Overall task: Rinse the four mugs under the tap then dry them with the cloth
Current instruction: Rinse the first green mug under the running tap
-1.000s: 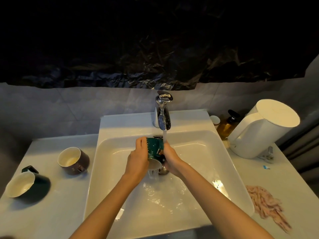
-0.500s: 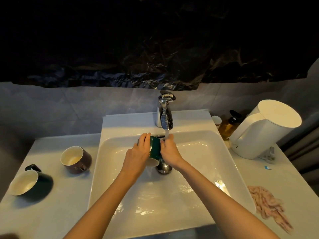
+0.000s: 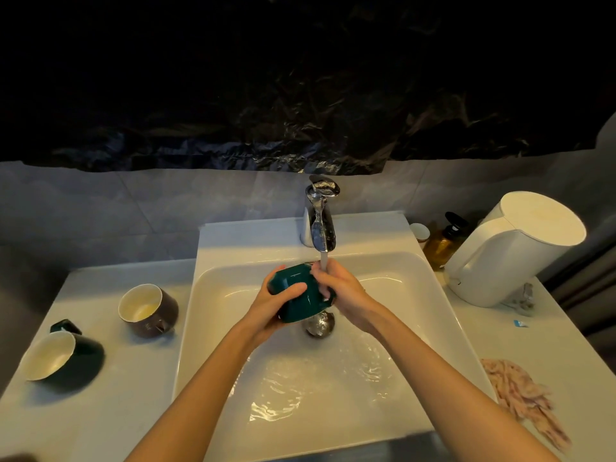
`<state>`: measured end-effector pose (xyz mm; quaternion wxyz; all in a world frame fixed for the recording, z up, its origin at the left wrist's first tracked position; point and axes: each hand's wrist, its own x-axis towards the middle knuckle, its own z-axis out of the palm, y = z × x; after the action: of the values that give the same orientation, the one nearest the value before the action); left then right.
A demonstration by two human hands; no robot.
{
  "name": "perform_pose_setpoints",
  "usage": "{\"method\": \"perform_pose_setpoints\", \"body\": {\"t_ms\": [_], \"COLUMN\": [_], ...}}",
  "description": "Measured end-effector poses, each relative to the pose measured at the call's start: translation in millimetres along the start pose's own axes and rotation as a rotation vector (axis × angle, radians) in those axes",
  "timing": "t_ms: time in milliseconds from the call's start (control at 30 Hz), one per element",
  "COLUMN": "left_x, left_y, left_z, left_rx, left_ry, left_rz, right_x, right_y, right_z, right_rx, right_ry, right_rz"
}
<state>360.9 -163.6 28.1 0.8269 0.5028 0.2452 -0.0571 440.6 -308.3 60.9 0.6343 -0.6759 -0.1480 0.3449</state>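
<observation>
While left hand (image 3: 266, 310) holds teal mug (image 3: 301, 305): cloth (image 3: 520, 401) right, kettle (image 3: 513, 248) beyond.

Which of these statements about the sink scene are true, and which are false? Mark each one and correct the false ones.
1. The left hand and right hand hold the green mug under the running tap. True.
2. The pink cloth lies inside the sink. False: it lies on the counter, right of the sink.
3. The brown mug and the dark mug are on the counter left of the sink. True.
4. The white kettle stands left of the tap. False: it stands to the right.
5. An amber pump bottle stands beside the kettle. True.
</observation>
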Motion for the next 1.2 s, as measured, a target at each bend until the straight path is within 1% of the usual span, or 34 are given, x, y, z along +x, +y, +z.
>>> {"method": "perform_pose_setpoints", "body": {"t_ms": [67, 167, 233, 300, 367, 433, 500, 600, 700, 767, 833, 900, 967, 1033, 1100, 1200], "left_x": [-2.8, -9.7, -11.6, -11.7, -12.5, -14.4, -15.1, -14.7, -12.9, -12.8, -12.9, -11.6, -11.3, -10.9, -12.4, -18.2], "left_y": [0.8, 3.2, 1.1, -2.2, -4.8, -4.8, -3.7, 1.2, 9.2, 12.9, 14.2, 14.5, 14.2, 10.2, 5.8, -0.2], "left_z": [3.3, 8.8, 12.2, 16.4, 19.4, 21.4, 20.7, 18.1, 21.9, 29.3, 38.1, 44.3, 47.4, 46.1, 42.4, 33.2], "left_rx": [0.152, 0.477, 0.585, 0.626, 0.566, 0.47, 0.395, 0.274, -0.009, -0.187, -0.276, -0.383, -0.47, -0.388, -0.239, -0.027], "left_ry": [0.087, 0.178, 0.187, 0.235, 0.322, 0.391, 0.422, 0.432, 0.408, 0.404, 0.411, 0.423, 0.442, 0.454, 0.454, 0.465], "left_rz": [0.138, 0.352, 0.459, 0.515, 0.496, 0.46, 0.429, 0.341, 0.209, 0.128, 0.069, 0.011, -0.038, -0.004, 0.065, 0.162], "right_x": [3.1, 8.9, 14.4, 21.2, 27.2, 28.6, 25.3, 19.4, 15.9, 15.3, 14.8, 12.8, 10.8, 10.2, 7.1, 2.8], "right_y": [0.2, -2.1, -2.9, -1.9, 1.2, 2.3, -0.1, -3.0, -9.4, -12.8, -12.3, -6.8, -0.5, 5.6, 9.1, 11.6], "right_z": [-8.5, -10.8, -3.4, 6.9, 16.8, 27.0, 35.6, 41.0, 42.7, 45.1, 47.8, 52.0, 56.4, 54.0, 47.0, 30.9], "right_rx": [0.024, -0.149, -0.2, -0.281, -0.305, -0.228, -0.132, -0.02, 0.072, 0.168, 0.21, 0.204, 0.15, 0.09, -0.008, -0.316], "right_ry": [-0.055, -0.113, -0.032, 0.15, 0.374, 0.5, 0.528, 0.479, 0.457, 0.509, 0.579, 0.625, 0.647, 0.657, 0.614, 0.478], "right_rz": [0.058, 0.17, 0.24, 0.232, 0.143, 0.036, -0.022, -0.09, -0.167, -0.169, -0.175, -0.2, -0.217, -0.17, -0.131, -0.091]}}
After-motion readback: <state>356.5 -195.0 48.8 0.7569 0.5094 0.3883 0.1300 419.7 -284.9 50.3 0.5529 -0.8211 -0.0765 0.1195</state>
